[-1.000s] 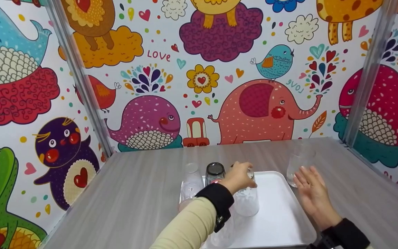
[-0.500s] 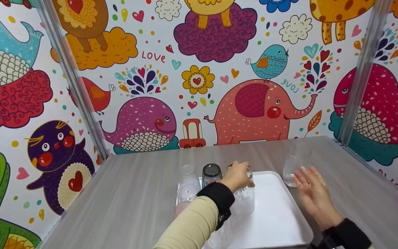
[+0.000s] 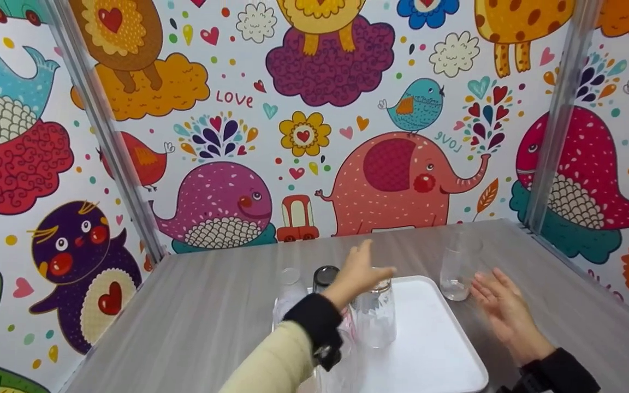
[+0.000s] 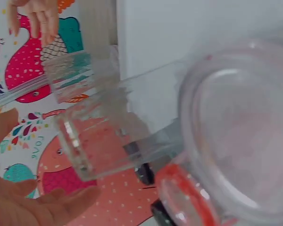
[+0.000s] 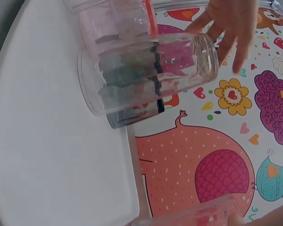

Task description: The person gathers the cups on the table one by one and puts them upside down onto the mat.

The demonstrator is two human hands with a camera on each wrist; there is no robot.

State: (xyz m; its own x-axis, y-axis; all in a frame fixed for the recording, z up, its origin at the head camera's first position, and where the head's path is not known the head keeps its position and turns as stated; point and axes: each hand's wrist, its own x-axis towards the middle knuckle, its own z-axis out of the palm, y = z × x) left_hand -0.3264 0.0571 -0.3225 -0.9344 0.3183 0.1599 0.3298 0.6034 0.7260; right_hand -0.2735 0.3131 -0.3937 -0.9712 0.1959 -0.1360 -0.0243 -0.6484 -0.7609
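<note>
My left hand [image 3: 355, 278] is spread just above a clear glass [image 3: 377, 322], which stands upside down on a white tray [image 3: 429, 344]. In the left wrist view the left fingers [image 4: 68, 202] lie apart from that glass's thick base. My right hand [image 3: 505, 316], fingers extended, is beside another clear glass [image 3: 455, 273] on the table, right of the tray. Behind the left wrist, a dark grey glass [image 3: 325, 276] is partly hidden. A glass with a red band [image 4: 186, 193] shows beside the clear one in the left wrist view.
More clear glasses stand at the tray's left side, one at the back left [image 3: 291, 289]; the left forearm hides part of them. A large round glass base [image 4: 245, 127] is close to the left wrist camera. The grey table [image 3: 200, 305] ends at cartoon-patterned walls [image 3: 227, 202].
My left hand has let go of the clear glass on the tray; its fingers have spread and lifted off the base. The right hand stays beside its glass. The view has shifted slightly.
</note>
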